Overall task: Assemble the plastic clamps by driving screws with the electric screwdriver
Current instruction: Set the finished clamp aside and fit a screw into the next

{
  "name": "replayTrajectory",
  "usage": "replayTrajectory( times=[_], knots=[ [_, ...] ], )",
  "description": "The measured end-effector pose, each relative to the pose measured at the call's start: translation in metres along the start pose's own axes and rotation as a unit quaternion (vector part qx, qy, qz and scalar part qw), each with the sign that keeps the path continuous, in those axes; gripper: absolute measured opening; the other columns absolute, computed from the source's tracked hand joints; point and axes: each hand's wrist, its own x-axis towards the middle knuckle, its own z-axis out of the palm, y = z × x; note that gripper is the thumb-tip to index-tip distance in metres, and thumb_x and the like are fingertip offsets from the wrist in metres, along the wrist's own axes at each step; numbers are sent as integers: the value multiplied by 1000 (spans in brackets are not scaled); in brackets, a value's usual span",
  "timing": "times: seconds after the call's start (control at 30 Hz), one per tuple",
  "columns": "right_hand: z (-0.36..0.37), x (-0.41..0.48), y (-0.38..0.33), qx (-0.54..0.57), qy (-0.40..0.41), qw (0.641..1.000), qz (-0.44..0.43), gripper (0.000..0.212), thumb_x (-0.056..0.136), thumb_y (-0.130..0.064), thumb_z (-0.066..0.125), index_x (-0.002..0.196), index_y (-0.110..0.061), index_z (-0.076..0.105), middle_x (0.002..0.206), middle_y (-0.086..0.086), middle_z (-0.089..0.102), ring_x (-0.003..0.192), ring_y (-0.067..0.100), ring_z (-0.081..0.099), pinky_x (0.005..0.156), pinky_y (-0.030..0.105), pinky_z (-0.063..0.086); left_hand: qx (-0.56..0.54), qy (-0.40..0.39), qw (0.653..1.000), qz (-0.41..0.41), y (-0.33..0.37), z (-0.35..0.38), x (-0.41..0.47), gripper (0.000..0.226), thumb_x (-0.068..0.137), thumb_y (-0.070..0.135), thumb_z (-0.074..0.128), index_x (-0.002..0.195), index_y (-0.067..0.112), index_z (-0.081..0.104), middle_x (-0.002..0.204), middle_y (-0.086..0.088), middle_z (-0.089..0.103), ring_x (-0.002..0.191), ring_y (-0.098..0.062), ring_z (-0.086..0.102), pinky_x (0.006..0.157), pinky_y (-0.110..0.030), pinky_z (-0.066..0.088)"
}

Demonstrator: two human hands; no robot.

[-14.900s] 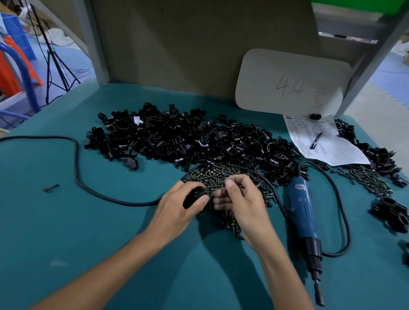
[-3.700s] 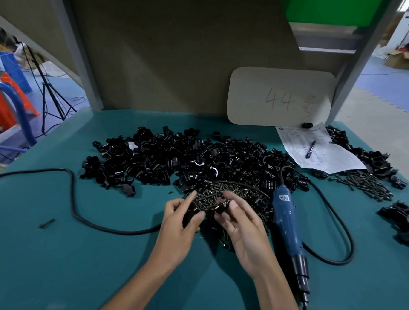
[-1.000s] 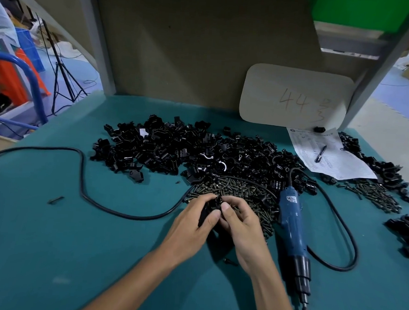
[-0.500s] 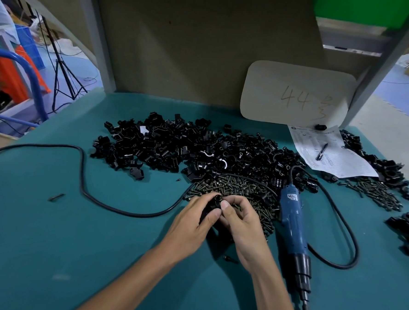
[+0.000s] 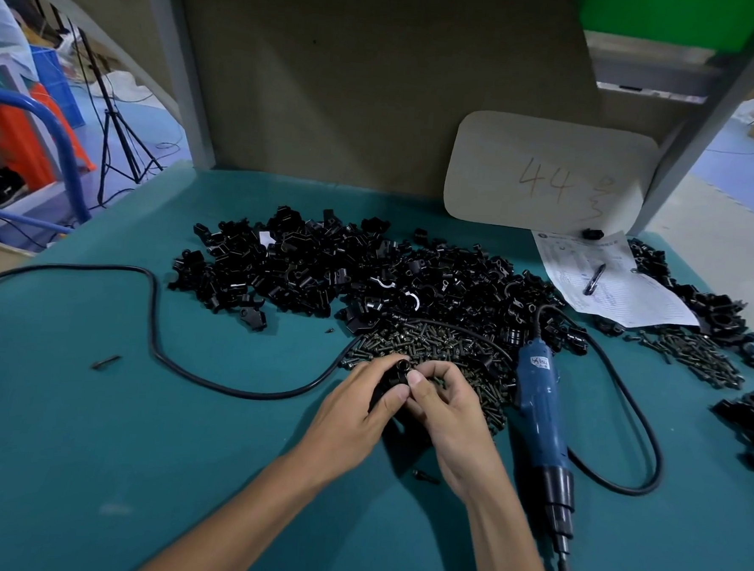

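Observation:
My left hand (image 5: 354, 409) grips a black plastic clamp (image 5: 392, 378) just in front of the screw pile (image 5: 442, 346). My right hand (image 5: 449, 411) meets it from the right, thumb and fingers pinching at the same clamp; whether a screw sits between them is hidden. The blue electric screwdriver (image 5: 541, 419) lies on the mat right of my right hand, bit pointing toward me, untouched. A big heap of loose black clamp parts (image 5: 367, 276) lies behind the screws.
A black power cord (image 5: 155, 342) loops across the left of the teal mat (image 5: 92, 444). One stray screw (image 5: 425, 477) lies under my right wrist. Paper with a pen (image 5: 605, 281), more screws (image 5: 693, 353) and assembled clamps (image 5: 751, 423) sit at the right. A card marked 44 (image 5: 550, 172) leans at the back.
Both hands stay together on the clamp at the front of the screw pile; only small finger shifts since a second ago. The screwdriver has not moved.

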Motion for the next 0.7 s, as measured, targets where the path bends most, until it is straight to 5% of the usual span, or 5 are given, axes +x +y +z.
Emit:
replayTrajectory(
  times=[0.7],
  knots=[
    [3, -2, -4, -19, 11, 1000, 6, 14, 99, -22, 66, 106, -11, 62, 83, -4, 73, 84, 12, 70, 79, 25, 58, 20, -6, 1000, -13, 2, 0, 0, 62, 97, 69, 31, 150, 36, 35, 149, 15, 44, 134, 1, 41, 109, -27, 39]
  ],
)
